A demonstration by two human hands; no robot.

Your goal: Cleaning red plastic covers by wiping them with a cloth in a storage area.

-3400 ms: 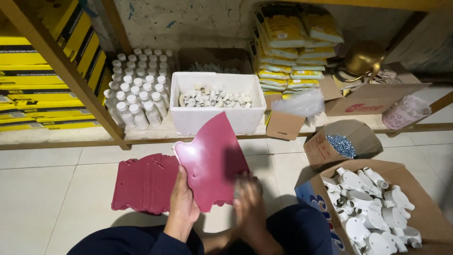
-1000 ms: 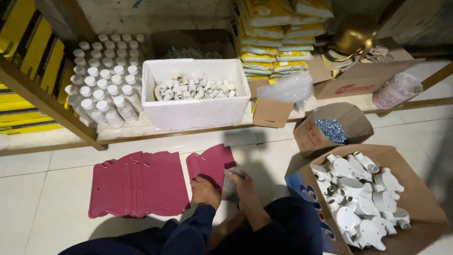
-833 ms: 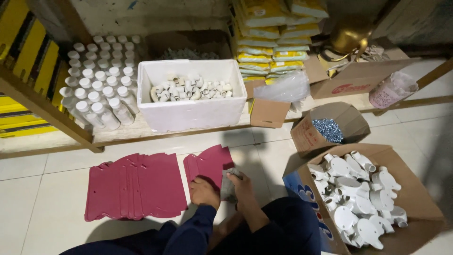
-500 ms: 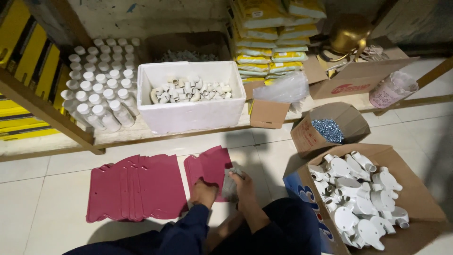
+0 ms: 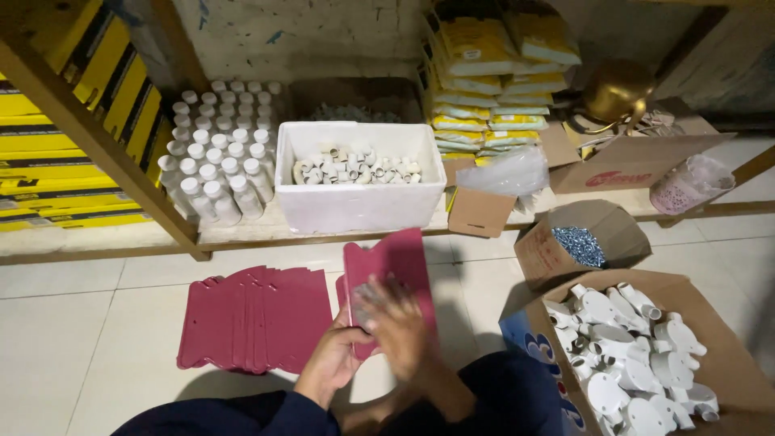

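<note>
Maroon panel [image 5: 395,274] tilted up above floor tiles, left hand [image 5: 333,361] curled under lower edge, steadying it; right hand [image 5: 400,327] lay across face, blurred, grip unclear. Matching stack [image 5: 257,319] lay beside, within reach.

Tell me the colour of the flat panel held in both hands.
Dark red, maroon-like panel, seen best in the head view.

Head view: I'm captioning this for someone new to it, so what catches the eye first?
The dark red panel raised at centre, gripped by the left hand with the blurred right hand across its face. Left of it, a stack of matching panels lies on the tiled floor. Behind sits a white foam box of small tubes, and at lower right a carton of white fittings.
</note>
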